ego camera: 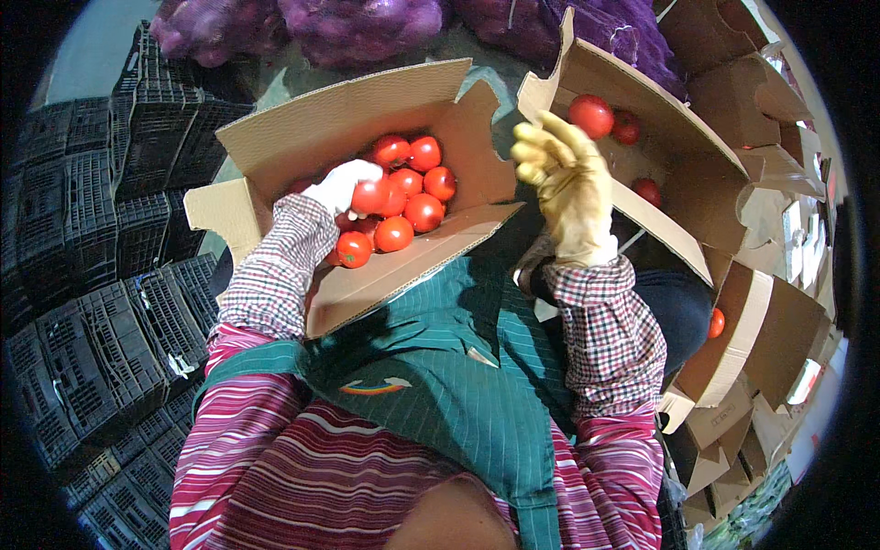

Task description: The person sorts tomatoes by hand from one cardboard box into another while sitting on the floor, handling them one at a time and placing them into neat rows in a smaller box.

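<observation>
An open cardboard box [364, 103] stands before me with a heap of red tomatoes [424, 212] in it. My left hand [344, 184], in a white glove, is inside this box with its fingers around a tomato [370, 196]. My right hand [569, 179], in a yellowish glove, is raised at the near left corner of a second cardboard box [663, 218]; its fingers are apart and partly curled, and no tomato shows in it. Just beyond its fingertips, a large tomato [591, 116] lies in the second box, with a few smaller-looking ones farther in.
Stacks of black plastic crates [117, 344] rise at the left. Purple mesh sacks [364, 27] lie beyond the boxes. More open cardboard boxes [784, 330] crowd the right side, one with a tomato [716, 323] at its edge.
</observation>
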Motion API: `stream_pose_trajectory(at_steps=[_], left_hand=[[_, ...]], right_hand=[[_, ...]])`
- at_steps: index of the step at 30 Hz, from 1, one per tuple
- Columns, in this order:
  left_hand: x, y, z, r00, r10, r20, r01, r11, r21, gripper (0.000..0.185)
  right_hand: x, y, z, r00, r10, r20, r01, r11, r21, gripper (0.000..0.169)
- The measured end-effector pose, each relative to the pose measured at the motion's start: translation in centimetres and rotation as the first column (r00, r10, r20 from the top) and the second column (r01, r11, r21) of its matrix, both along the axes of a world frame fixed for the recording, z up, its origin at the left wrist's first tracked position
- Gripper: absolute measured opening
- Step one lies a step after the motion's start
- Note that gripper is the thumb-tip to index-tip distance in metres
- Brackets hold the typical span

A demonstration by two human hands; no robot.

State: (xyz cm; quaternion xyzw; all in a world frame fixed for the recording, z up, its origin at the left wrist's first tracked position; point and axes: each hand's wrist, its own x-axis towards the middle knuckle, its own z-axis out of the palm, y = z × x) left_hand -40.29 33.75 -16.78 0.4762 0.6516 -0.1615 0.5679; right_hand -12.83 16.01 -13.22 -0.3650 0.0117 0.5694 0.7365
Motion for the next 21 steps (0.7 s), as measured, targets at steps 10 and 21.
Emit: stream_pose_trajectory(at_steps=[10, 21], left_hand=[[0.8, 0.5, 0.2, 0.748, -0.65, 0.133, 0.652, 0.758, 0.033, 0.04], [-4.2, -1.2, -1.0, 0.986, -0.163, 0.039, 0.166, 0.981, -0.098, 0.043]], right_hand=[[-1.9, 0.5, 0.9, 0.917, 0.369, 0.152, -0.378, 0.925, 0.036, 0.052], [-1.1, 0.6, -0.1, 0.707, 0.36, 0.609, -0.491, 0.869, 0.056, 0.028]])
